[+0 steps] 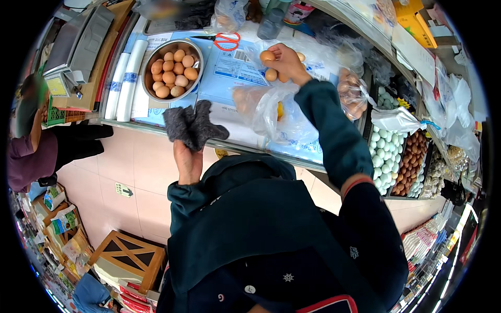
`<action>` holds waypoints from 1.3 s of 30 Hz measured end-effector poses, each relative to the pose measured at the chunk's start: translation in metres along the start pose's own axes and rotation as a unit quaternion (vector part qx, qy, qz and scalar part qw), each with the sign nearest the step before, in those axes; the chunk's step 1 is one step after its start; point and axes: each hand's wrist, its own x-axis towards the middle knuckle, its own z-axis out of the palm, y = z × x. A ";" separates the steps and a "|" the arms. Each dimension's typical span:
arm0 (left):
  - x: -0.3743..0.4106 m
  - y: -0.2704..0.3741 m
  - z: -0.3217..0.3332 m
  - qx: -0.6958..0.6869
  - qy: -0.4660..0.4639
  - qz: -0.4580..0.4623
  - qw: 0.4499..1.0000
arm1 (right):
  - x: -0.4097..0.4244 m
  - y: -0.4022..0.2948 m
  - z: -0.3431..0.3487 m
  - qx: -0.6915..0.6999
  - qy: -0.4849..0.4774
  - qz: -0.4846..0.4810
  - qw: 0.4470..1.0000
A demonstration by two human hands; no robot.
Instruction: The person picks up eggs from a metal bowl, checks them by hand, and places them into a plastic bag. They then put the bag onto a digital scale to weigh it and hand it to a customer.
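My left hand (188, 161) holds a dark grey cloth (195, 124) over the counter's front edge. At the upper middle, my right hand (287, 62) has its fingertips around a brown egg (267, 56). Other brown eggs (271, 74) lie under and beside that hand on clear plastic. A steel bowl (199, 58) of brown eggs stands to the left on the counter. Between the hands lies a clear plastic bag (270, 109) with contents only partly visible. Red-handled scissors (227, 42) rest behind the bowl and the bag.
Two plastic bag rolls (131, 82) lie left of the bowl, near a scale (78, 43). A tied bag of brown eggs (351, 94) sits at the right, beside compartments of pale eggs (385, 150) and dark brown eggs (411, 162). A person (35, 156) is at the far left.
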 end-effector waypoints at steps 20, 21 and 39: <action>-0.011 -0.006 -0.012 0.067 0.028 -0.006 0.997 | -0.047 -0.037 -0.066 -0.038 -0.112 -0.047 0.992; -0.009 -0.006 -0.007 0.069 0.021 -0.014 0.997 | -0.073 -0.042 -0.069 0.033 -0.139 -0.029 0.989; 0.008 -0.001 0.021 0.151 -0.086 -0.106 0.979 | -0.214 0.006 0.071 -0.322 -0.075 0.024 0.943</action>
